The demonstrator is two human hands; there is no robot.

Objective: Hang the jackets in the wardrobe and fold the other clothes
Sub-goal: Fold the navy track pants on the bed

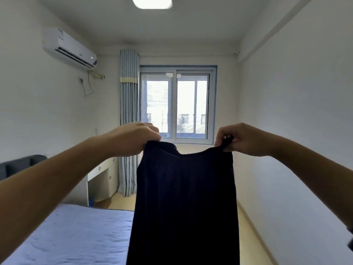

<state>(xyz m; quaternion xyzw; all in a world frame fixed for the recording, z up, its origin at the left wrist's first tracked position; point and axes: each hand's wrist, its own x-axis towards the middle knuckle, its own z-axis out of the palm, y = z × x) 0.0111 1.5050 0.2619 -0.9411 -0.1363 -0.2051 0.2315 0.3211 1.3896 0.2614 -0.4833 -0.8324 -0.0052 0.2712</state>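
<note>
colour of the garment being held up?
Dark navy, near black, plain; the garment shows best in the head view.

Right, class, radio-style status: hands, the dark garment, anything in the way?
Left hand grips dark garment at its top edge, right hand pinches the other end. Garment held up in the air, hanging unfolded. Bed lower left, nothing between hands and garment.

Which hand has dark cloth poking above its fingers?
The right hand: a tuft of the dark garment sticks up from its grip; the left hand shows none.

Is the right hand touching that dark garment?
Touching. The head view shows the right hand pinching the top edge of the dark garment.
</note>
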